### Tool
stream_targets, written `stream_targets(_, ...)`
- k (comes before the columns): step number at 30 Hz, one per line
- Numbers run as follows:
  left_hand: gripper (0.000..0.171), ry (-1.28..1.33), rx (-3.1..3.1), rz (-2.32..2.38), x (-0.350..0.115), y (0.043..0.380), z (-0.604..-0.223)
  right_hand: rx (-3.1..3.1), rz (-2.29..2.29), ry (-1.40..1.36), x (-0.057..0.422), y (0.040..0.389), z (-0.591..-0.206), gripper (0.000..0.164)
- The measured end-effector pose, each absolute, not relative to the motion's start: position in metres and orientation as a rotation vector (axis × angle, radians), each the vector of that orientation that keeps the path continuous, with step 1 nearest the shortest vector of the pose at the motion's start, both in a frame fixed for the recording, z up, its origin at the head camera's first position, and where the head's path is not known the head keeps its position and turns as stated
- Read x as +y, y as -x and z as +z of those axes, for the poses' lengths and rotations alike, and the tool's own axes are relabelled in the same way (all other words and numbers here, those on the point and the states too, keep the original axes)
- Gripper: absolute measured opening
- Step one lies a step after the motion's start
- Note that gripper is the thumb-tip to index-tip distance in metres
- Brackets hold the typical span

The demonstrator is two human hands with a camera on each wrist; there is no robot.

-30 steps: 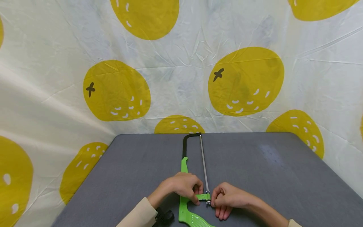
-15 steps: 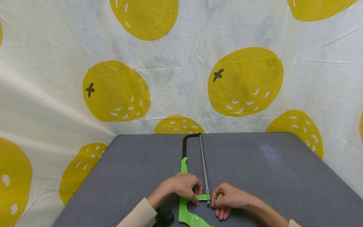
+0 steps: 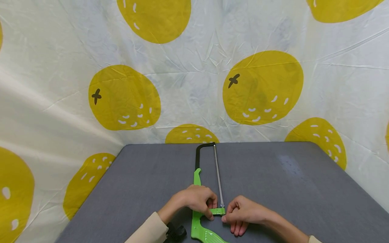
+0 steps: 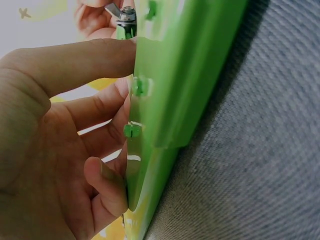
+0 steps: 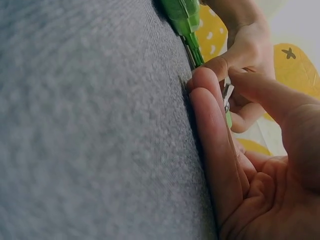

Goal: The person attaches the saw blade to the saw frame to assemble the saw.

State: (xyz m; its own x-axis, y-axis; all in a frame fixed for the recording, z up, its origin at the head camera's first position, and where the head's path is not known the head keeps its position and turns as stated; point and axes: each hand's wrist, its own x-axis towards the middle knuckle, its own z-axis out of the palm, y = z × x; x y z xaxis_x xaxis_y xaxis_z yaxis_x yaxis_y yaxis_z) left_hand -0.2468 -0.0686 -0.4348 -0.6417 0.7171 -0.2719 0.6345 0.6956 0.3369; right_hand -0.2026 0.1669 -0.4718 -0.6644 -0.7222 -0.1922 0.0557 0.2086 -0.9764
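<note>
A hacksaw with a green handle and a black front frame lies on the grey table. Its thin blade runs along the right side. My left hand holds the green frame near the handle; in the left wrist view the thumb and fingertips press on the green body. At the blade's near end, my right hand has its thumb and curled index finger at the metal wing nut. The head view hides the nut behind the thumb, but a wing shows in the left wrist view.
The grey tabletop extends around the saw to both sides. Behind it and along the sides hangs a white cloth with yellow fruit prints. A black object sits by my left sleeve.
My right thumb has moved left across the wing nut, which showed in the earlier frames and is now covered. The left hand and hacksaw have stayed in place.
</note>
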Motion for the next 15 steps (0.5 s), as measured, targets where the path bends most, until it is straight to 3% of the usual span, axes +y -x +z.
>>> stream_targets(15,0.022,-1.042,2.53,0.29,-0.0688,0.2461,-0.4342,1.87,-1.519,0.596,0.1639,0.2006,-0.471,0.026)
